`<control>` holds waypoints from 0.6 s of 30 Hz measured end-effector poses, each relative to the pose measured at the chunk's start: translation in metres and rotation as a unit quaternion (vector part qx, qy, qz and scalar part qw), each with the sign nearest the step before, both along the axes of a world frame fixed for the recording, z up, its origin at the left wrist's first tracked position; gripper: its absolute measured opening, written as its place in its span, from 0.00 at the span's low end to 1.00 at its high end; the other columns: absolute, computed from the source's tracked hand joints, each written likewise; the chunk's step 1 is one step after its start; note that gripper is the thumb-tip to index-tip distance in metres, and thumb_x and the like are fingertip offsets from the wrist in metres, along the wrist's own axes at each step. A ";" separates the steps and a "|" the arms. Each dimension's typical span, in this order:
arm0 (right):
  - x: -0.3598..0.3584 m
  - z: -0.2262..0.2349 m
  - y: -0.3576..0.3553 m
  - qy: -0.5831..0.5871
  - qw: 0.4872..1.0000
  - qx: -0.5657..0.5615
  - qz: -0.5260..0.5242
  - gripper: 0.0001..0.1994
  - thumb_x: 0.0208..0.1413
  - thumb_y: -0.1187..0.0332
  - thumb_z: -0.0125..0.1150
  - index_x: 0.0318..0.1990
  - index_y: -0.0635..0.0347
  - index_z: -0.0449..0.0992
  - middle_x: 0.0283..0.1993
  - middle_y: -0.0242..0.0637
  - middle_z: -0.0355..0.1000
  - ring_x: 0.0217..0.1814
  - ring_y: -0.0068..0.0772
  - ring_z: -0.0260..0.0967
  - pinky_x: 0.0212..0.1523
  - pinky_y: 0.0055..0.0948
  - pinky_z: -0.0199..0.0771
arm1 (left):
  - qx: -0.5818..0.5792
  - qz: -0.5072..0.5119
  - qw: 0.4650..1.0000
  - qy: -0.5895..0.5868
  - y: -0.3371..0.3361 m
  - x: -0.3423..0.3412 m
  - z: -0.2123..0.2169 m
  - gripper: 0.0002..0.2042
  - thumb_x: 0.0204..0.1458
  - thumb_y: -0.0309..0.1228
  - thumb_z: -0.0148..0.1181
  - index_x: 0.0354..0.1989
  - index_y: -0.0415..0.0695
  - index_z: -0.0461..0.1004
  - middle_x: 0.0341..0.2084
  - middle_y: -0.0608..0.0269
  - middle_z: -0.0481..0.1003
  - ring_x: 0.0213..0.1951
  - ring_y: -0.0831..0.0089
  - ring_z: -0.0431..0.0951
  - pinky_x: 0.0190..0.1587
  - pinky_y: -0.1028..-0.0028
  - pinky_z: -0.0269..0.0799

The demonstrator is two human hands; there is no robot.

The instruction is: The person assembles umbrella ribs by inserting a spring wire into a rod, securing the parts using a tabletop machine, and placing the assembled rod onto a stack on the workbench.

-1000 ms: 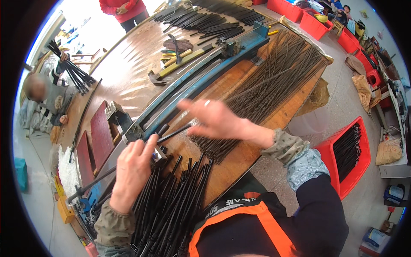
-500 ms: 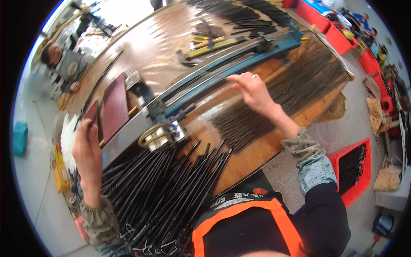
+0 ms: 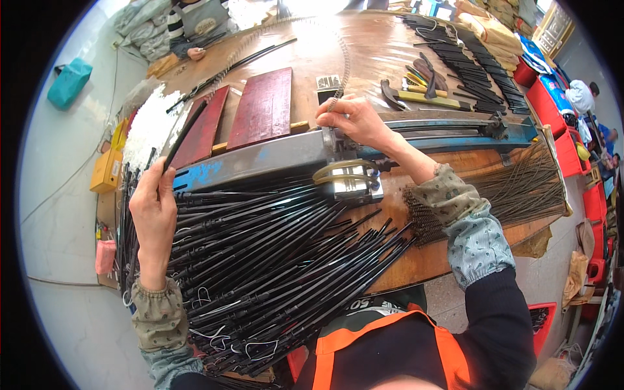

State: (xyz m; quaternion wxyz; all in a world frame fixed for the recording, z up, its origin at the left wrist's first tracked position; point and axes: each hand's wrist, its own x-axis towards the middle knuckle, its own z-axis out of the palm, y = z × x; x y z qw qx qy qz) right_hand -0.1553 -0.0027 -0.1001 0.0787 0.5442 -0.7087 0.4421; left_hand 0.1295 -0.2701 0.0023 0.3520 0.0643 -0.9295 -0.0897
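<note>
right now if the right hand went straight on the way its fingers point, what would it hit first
Going left across the picture, the right hand would probably meet the larger dark red board first, though depth is unclear and it might pass above it.

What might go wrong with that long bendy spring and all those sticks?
The spring arches up between the hands, so if the right hand lets its end slip, it might whip loose.

The left hand holds the black stick near its lower end, so the stick might twist or tip.

The pile of black sticks lies loose and overlapping, so a bump might make some slide.
</note>
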 end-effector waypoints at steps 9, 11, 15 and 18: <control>0.015 0.002 -0.049 0.143 0.947 0.285 -0.027 0.07 0.62 0.65 0.56 0.38 0.53 0.80 0.34 0.37 0.81 0.38 0.36 0.79 0.51 0.39 0.68 | 0.021 -0.011 1.000 -0.011 -0.009 -0.010 -0.023 0.11 0.61 0.26 0.58 0.49 0.34 0.75 0.30 0.50 0.76 0.27 0.65 0.73 0.32 0.70 0.69; 0.001 -0.014 -0.029 0.197 0.966 0.151 -0.075 0.05 0.57 0.70 0.58 0.39 0.52 0.78 0.33 0.33 0.80 0.33 0.33 0.78 0.42 0.35 0.66 | 0.029 -0.016 0.999 -0.016 -0.014 -0.020 -0.029 0.11 0.61 0.27 0.59 0.50 0.37 0.75 0.28 0.50 0.74 0.27 0.64 0.73 0.32 0.68 0.69; -0.040 -0.029 0.071 0.241 0.948 0.119 -0.174 0.02 0.57 0.71 0.62 0.37 0.56 0.78 0.31 0.33 0.77 0.34 0.35 0.75 0.40 0.36 0.69 | -0.015 0.012 0.997 -0.077 -0.027 -0.020 -0.030 0.12 0.60 0.29 0.59 0.51 0.45 0.77 0.25 0.52 0.71 0.25 0.59 0.73 0.30 0.65 0.69; -0.063 -0.040 0.169 0.249 0.896 0.228 -0.289 0.03 0.58 0.71 0.59 0.37 0.53 0.78 0.36 0.29 0.79 0.44 0.36 0.73 0.55 0.35 0.56 | -0.062 -0.006 0.988 -0.143 -0.025 -0.040 -0.048 0.12 0.58 0.33 0.61 0.50 0.53 0.78 0.25 0.55 0.74 0.27 0.59 0.77 0.29 0.61 0.71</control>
